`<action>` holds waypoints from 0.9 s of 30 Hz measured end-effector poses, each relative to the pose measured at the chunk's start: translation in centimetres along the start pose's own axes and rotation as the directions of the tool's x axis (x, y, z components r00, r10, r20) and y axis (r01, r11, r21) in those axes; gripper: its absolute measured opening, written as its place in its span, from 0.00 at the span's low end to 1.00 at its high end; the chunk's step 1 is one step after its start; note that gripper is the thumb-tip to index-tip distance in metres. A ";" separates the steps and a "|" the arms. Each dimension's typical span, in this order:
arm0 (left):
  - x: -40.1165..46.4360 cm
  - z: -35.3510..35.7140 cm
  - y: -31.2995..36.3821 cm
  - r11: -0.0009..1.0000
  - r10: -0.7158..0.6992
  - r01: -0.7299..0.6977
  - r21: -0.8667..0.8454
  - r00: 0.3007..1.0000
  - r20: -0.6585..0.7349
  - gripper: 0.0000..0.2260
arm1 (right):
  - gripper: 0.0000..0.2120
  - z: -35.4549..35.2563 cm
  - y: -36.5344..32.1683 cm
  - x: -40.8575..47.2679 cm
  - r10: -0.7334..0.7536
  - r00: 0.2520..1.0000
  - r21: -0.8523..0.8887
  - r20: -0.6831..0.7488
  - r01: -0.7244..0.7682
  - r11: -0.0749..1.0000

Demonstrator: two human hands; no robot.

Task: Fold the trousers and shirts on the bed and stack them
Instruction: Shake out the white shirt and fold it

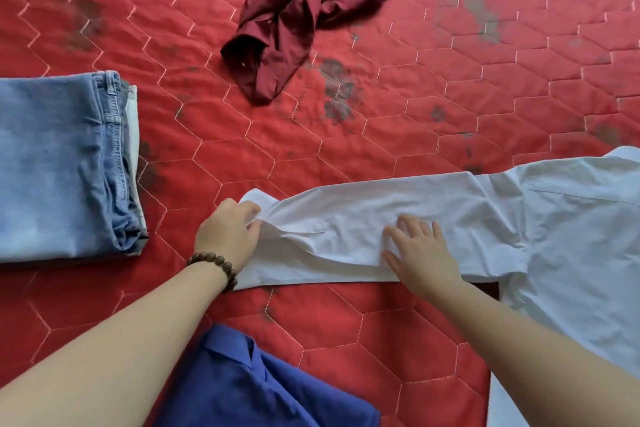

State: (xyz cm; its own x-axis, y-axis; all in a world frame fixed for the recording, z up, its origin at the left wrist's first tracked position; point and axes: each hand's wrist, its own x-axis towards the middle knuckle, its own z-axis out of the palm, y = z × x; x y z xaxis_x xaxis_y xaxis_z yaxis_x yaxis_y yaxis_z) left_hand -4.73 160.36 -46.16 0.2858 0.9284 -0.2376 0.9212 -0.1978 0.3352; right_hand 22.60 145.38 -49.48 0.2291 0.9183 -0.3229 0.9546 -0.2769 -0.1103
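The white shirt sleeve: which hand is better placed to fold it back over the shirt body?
Probably the left hand: its fingers pinch the white shirt's cuff. The right hand lies flat mid-sleeve and can hold the crease.

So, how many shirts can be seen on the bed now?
3. A white shirt lies at the right, under both hands; a crumpled maroon shirt lies at the top; a blue shirt is at the bottom edge. Others may be hidden under the jeans.

Head view — close, looking down at bed [381, 149].
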 end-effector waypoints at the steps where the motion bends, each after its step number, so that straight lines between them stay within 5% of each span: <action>1: 0.2 -0.3 -0.1 1.000 0.013 -0.013 -0.005 1.000 0.018 0.14 | 0.19 -0.1 -0.6 0.2 -0.006 1.000 -0.001 -0.012 0.006 1.000; 6: 0.6 -2.2 -0.9 0.993 0.121 -0.116 -0.035 0.975 0.186 0.21 | 0.21 -0.5 -4.0 1.6 -0.076 0.997 0.073 -0.017 0.077 0.994; 10: 0.9 -5.2 -0.8 0.929 0.174 -0.166 -0.331 0.985 -0.006 0.06 | 0.19 -1.3 -6.2 1.9 -0.114 0.988 0.142 -0.101 0.127 0.982; 14: 1.6 -6.0 -0.9 0.770 -0.037 -0.034 -0.637 0.995 -0.098 0.09 | 0.20 -1.7 -7.9 2.0 -0.145 0.979 0.185 -0.145 0.171 0.968; 18: 0.7 -2.7 -2.3 0.791 -0.255 0.207 -0.575 0.967 -0.003 0.16 | 0.32 -0.4 -9.3 2.0 -0.199 0.980 0.165 -0.007 0.198 0.966; 23: -1.6 1.2 -3.4 0.783 -0.181 0.241 -0.573 0.970 0.160 0.15 | 0.36 1.7 -10.5 1.7 -0.270 0.955 0.100 0.127 0.258 0.961; 27: -1.6 1.4 -3.6 0.843 -0.200 0.210 -0.495 0.977 0.073 0.11 | 0.34 2.4 -10.9 1.6 -0.242 0.967 0.048 0.083 0.239 0.970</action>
State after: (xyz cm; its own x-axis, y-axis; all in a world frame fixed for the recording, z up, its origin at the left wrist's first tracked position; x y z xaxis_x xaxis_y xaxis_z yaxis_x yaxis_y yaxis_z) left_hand -8.11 159.14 -48.25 0.1139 0.9238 -0.3655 0.7062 0.1835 0.6838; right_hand 12.09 149.20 -51.07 -0.0259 0.9312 -0.3636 0.9713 -0.0626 -0.2294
